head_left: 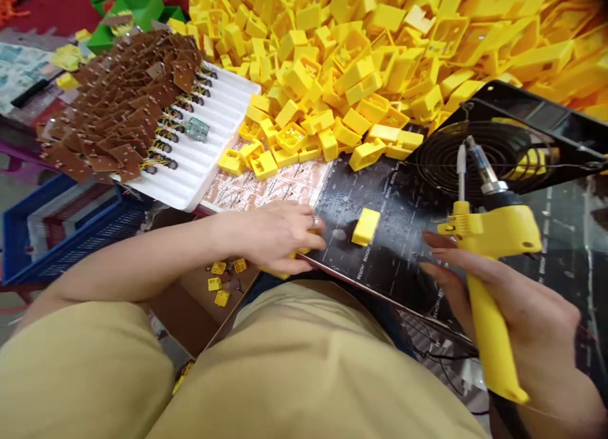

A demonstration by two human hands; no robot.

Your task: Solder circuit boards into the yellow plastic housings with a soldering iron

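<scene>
Nearby, heaped yellow casings (355,75), brown boards (128,97), fan (439,157) behind soldering gun (501,230).

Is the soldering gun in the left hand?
No, the right hand grips the yellow soldering gun, while the left hand is well apart from it.

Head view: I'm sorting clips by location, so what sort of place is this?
Probably an electronics assembly workshop: the right hand holds a yellow soldering gun, yellow plastic casings lie heaped, and brown circuit boards are piled nearby.

Bright light glares off the black mat (399,236); edges blur.
</scene>
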